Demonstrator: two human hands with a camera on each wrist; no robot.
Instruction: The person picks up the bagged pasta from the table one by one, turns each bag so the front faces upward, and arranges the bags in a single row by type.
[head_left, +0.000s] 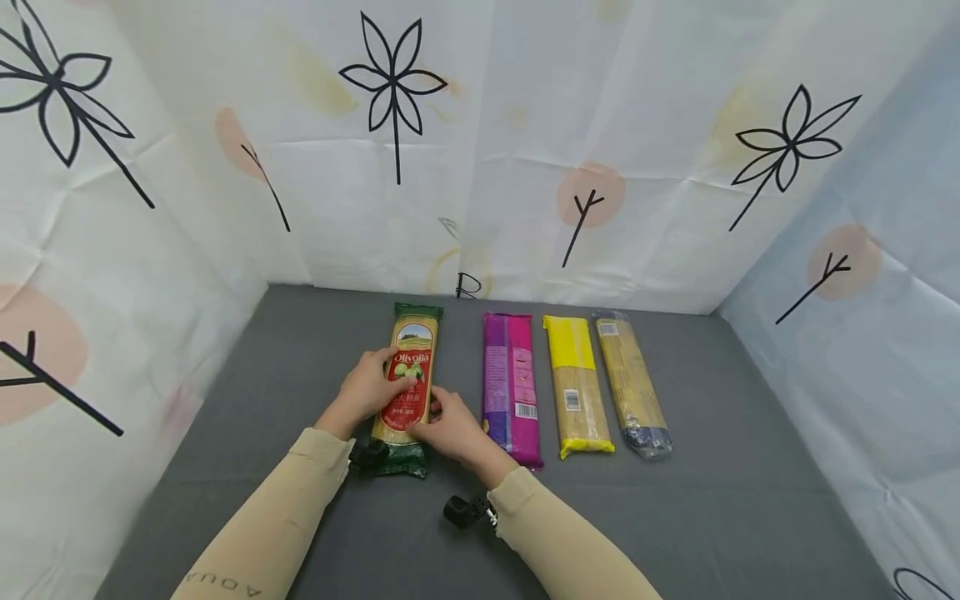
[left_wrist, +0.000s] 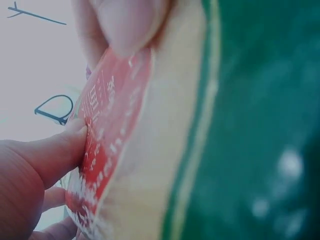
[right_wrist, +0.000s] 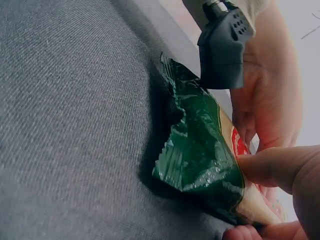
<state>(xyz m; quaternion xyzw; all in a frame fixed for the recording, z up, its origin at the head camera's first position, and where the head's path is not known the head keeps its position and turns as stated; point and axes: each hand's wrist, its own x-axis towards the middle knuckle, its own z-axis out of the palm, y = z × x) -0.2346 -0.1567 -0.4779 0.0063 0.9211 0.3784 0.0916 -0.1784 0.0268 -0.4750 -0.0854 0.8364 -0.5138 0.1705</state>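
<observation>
A pack of spaghetti (head_left: 406, 408) with a red Olivoilà label and green ends lies on the left part of the grey table. My left hand (head_left: 369, 387) holds its left edge, thumb on the label and fingers along the side. From the right, lower down, my right hand (head_left: 455, 427) grips the same pack between thumb and fingers. In the left wrist view the left thumb (left_wrist: 57, 150) presses the red label, with the other hand's fingertip above. The right wrist view shows the crimped green end (right_wrist: 200, 145) close over the cloth and the right thumb (right_wrist: 272, 167) on the wrapper.
To the right, side by side, lie a purple and pink pack (head_left: 512, 387), a yellow pasta pack (head_left: 579, 387) and a clear pasta pack with a dark blue end (head_left: 632, 383). Patterned white cloth walls (head_left: 517, 117) border the grey tabletop (head_left: 712, 500).
</observation>
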